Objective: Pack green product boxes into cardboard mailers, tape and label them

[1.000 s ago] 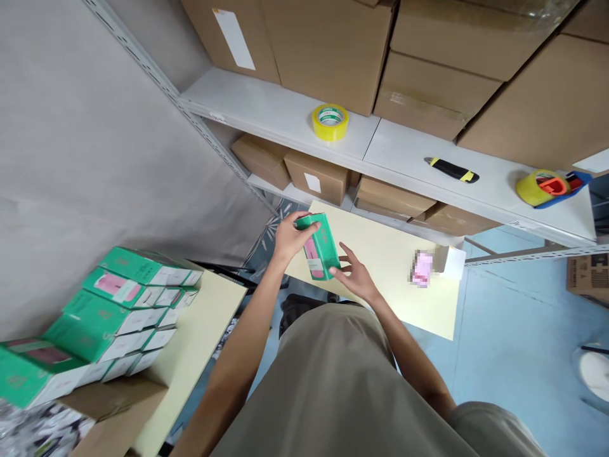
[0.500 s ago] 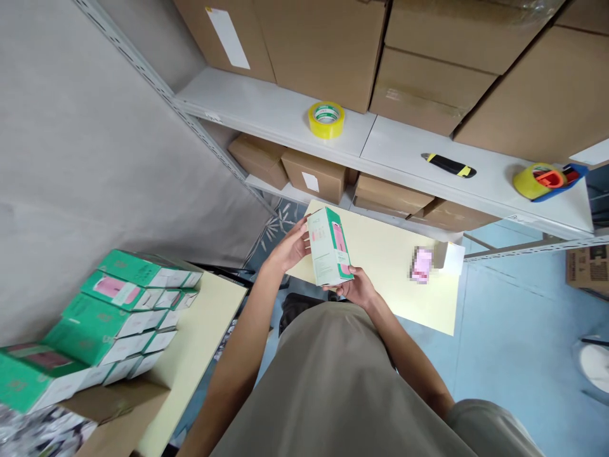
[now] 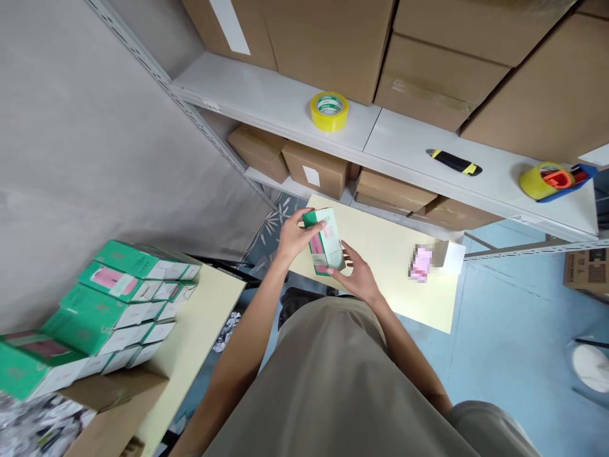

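Observation:
Between my two hands is a small green and white carton [image 3: 328,238] with a pink picture on one side, held tilted over the pale yellow tabletop [image 3: 380,260]. My left hand [image 3: 297,236] grips its upper end, thumb across the white face and fingers behind. At the lower right end, my right hand [image 3: 356,273] has its thumb on the bottom edge and its fingers along the side. Farther right on the same tabletop lies a pink item [image 3: 421,263], blurred out, beside a small white box [image 3: 450,257].
Stacked green cartons [image 3: 102,308] and an open cardboard box [image 3: 118,406] occupy a side table [image 3: 209,304] at left. Ahead, a grey shelf [image 3: 271,108] carries yellow tape [image 3: 329,112], a utility knife [image 3: 454,162], a tape dispenser [image 3: 556,181] and large brown boxes [image 3: 328,44].
The carton has been turned over in my hands. Its green face showed first, then a printed white side, and now another white face with the pink picture at left. Both hands have shifted their grip.

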Demonstrator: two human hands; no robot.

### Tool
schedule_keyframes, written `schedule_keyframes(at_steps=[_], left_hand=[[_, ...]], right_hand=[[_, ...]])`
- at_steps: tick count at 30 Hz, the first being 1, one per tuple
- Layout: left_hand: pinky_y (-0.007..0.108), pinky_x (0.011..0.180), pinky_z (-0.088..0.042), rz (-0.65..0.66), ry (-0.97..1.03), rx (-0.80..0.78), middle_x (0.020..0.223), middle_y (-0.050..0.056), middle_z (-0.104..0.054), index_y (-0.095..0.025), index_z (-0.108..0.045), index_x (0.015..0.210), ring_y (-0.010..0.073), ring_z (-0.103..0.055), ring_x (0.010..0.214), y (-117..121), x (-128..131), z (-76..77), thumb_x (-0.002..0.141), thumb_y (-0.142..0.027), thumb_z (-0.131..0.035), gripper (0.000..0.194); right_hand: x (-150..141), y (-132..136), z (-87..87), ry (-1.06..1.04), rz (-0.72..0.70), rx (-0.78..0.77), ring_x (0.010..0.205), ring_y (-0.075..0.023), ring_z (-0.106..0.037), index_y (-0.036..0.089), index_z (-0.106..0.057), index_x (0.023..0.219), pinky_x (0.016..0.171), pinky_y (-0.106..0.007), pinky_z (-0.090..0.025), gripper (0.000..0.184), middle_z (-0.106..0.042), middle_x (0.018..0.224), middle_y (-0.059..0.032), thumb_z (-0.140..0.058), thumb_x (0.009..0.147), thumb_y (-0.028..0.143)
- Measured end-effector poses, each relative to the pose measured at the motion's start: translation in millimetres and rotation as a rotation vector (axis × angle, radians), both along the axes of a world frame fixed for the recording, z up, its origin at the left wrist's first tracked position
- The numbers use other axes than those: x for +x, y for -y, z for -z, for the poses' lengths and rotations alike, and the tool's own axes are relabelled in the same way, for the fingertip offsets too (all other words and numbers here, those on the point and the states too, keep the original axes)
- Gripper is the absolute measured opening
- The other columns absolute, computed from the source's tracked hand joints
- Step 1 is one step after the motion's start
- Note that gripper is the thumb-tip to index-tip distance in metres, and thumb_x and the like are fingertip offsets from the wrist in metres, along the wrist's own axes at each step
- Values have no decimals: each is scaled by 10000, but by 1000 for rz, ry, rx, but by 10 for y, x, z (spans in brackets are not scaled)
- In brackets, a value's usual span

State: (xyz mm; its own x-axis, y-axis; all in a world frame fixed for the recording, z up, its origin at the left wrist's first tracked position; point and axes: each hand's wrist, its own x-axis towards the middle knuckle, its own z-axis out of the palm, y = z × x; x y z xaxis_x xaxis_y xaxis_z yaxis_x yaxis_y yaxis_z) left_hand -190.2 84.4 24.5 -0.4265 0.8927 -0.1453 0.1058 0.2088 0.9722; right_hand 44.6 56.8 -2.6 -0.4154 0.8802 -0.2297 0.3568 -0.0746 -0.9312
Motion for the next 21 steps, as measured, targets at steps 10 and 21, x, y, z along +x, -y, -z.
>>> schedule_keyframes(at_steps=[10,21], left_hand=[[409,1043,-592,17,329,-52,1377,121,-736,-310,-501,1632,268,-734,1214,21,-65,-53,814,-580,-928,961],[467,1096,-559,129,473,-99,1404,123,-744,-316,-551,1602,323,-677,1356,140,15,70,813,-631,-913,923]], right_hand=[[38,-111,98,-549,-21,-433,1098,-274,-765,273,-629,1523,981,-435,-634,774,-804,1237,-66,-864,840,551],[30,-82,190,-590,-7,-434,1174,-291,-766,283,-635,1532,1016,-430,-630,821,-815,1275,-62,-910,812,565]])
